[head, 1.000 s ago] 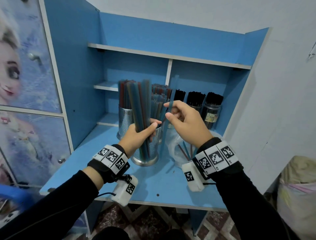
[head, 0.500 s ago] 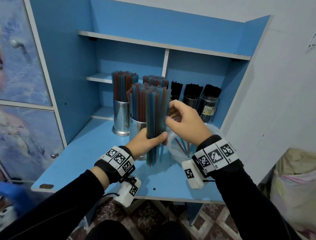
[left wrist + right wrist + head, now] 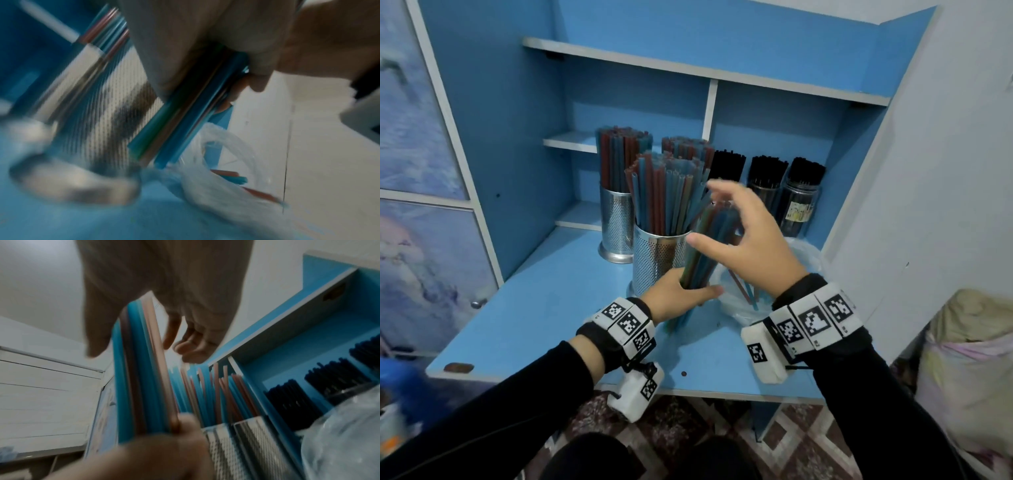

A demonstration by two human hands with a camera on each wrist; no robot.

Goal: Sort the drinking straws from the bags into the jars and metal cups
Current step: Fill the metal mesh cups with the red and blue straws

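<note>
**Left hand grips a straw bundle beside the front metal cup**

A blue desk (image 3: 544, 329) with a shelved hutch fills the head view, its surface bearing everything in play. Along the back of the desk, on the right, three jars (image 3: 799, 205) of black straws stand side by side. To their left stand metal cups of perforated steel, each packed with blue and red straws: the rear cup (image 3: 616, 226) stands by the hutch's left wall, and the front cup (image 3: 654, 263) stands nearer the person, its straws fanning outward at the top. A third bunch of straws rises behind the front cup; its holder is hidden.

A clear plastic bag (image 3: 736, 305) lies crumpled on the desk just right of the front cup, with a few loose red and blue straws inside it.

The left hand (image 3: 671, 301) is low over the desk between the front cup and the bag, its fingers and thumb wrapped around the lower part of a bundle of straws (image 3: 702, 246). The bundle leans to the right as it rises, and its lower ends stick out below the fist, close to the desk.

The right hand (image 3: 753, 250) is above the bag at the bundle's upper end, fingers spread and loosely bent, thumb pointing left across the straws. It is blurred, and I cannot tell whether the fingertips touch the straw tops.
</note>
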